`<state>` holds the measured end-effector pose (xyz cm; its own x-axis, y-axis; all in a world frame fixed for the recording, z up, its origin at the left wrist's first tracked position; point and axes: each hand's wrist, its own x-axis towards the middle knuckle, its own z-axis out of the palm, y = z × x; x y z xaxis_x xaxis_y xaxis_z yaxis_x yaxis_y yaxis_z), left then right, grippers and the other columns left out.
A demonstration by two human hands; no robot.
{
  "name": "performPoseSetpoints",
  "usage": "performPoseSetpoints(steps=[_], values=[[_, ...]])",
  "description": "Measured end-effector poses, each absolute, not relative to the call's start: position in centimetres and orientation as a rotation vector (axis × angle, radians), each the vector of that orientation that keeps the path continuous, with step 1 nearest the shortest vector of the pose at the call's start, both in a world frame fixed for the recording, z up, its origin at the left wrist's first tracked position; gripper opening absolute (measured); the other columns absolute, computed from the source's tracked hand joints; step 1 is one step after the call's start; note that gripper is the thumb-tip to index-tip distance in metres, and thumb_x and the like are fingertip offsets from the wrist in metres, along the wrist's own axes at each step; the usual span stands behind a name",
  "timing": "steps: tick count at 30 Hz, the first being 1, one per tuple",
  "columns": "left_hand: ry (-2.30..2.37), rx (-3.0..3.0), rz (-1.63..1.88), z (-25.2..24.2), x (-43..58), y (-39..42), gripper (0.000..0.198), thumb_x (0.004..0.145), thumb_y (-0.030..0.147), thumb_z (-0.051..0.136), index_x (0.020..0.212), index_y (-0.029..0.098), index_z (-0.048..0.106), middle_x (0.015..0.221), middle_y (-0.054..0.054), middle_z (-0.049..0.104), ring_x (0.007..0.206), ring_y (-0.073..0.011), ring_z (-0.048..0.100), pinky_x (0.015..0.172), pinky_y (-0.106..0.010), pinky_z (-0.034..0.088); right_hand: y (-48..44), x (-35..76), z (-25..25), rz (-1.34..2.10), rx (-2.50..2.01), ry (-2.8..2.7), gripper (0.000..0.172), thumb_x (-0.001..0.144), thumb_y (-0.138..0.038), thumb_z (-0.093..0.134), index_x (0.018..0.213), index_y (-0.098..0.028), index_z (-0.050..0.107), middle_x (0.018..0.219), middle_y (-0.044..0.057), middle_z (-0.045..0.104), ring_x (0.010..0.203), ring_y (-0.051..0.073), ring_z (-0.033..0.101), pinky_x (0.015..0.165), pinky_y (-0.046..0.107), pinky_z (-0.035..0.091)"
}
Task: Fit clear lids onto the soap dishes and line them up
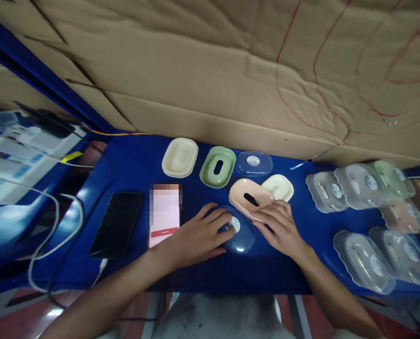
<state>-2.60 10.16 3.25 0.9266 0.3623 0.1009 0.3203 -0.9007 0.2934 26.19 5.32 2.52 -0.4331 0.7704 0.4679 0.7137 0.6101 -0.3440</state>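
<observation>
Two bare hands: I've got both in my feed here, low over the blue bench (310, 230), working side by side.
Right hand: the right hand (282, 230) has its grip nearly closed, thumb against fingers at the near right edge of the peach box (249, 188).
Peach box: there it is, mid-bench, slot facing up, tilted a little and overlapping a small cream piece (281, 186) behind it.
Left hand: the left hand (202, 235) has a loose grip, fingers parted and curved over the near clear lid (243, 241); I see nothing clasped in it.
Near clear lid: flat on the bench, just in front of the peach box, its round sticker (235, 224) partly under the left fingers.
Back row: from left, I have a cream tray (180, 157), a green box (208, 174) with a slot, and another clear lid (244, 165).
Right end: six covered boxes (361, 186) sit grouped there, one green, one peach.
Left end: a dark phone (117, 225) lies near a lit phone (165, 212), with white cable (57, 226) looping past.
Backdrop: brown paper (195, 70) with red lines.
</observation>
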Motion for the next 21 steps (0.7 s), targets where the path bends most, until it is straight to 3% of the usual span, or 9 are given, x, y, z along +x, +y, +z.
performPoseSetpoints(steps=[3,8,12,15,18,21], values=[[0.476,2.772,0.191,3.4,-2.7,10.2,0.05,0.087,0.031,0.087,0.13,0.022,0.062,0.155,-0.018,0.053,0.137,-0.0373,0.055,0.111,-0.053,0.047,5.5,25.6,2.3,0.124,-1.145,-2.325,0.03,0.1,-0.014,0.069,0.129,-0.022,0.069,0.113,0.004,0.079,0.104,0.018,0.072,0.112,0.045,0.043],[0.457,2.744,0.174,3.4,-2.7,10.2,0.055,0.084,0.033,0.09,0.13,0.022,0.061,0.153,-0.016,0.055,0.132,-0.0357,0.059,0.106,-0.05,0.051,5.8,25.4,2.2,0.16,-1.173,-2.422,0.038,0.104,-0.01,0.058,0.138,-0.025,0.067,0.125,0.004,0.078,0.117,0.019,0.07,0.12,0.045,0.04],[0.482,2.738,0.235,3.1,-2.8,10.4,0.06,0.081,0.053,0.09,0.124,0.021,0.064,0.142,-0.016,0.062,0.126,-0.036,0.061,0.104,-0.05,0.05,5.8,25.5,2.1,0.264,-1.129,-2.45,0.044,0.105,-0.009,0.051,0.143,-0.026,0.065,0.128,0.003,0.077,0.124,0.019,0.068,0.125,0.046,0.039],[0.511,2.752,0.351,2.8,-2.8,10.5,0.059,0.089,0.067,0.076,0.122,0.018,0.066,0.131,-0.016,0.067,0.121,-0.0354,0.063,0.101,-0.049,0.05,5.7,25.8,2.2,0.265,-1.14,-2.439,0.044,0.106,-0.01,0.05,0.143,-0.027,0.064,0.129,0.003,0.076,0.126,0.019,0.067,0.125,0.047,0.039],[0.639,2.771,0.477,2.7,-2.8,10.8,0.045,0.104,0.054,0.062,0.13,0.018,0.064,0.136,-0.016,0.066,0.126,-0.0342,0.061,0.105,-0.049,0.048,6.0,27.5,2.3,0.204,-1.297,-2.393,0.044,0.106,-0.02,0.056,0.149,-0.03,0.059,0.143,0.007,0.069,0.14,0.024,0.059,0.128,0.053,0.034],[0.766,2.813,0.521,2.8,-2.6,11.2,0.033,0.11,0.034,0.055,0.139,0.018,0.061,0.145,-0.016,0.064,0.136,-0.0341,0.057,0.111,-0.051,0.044,6.5,30.8,1.9,0.146,-1.595,-2.295,0.05,0.108,-0.034,0.055,0.158,-0.029,0.049,0.158,0.011,0.057,0.15,0.031,0.05,0.126,0.063,0.032]])
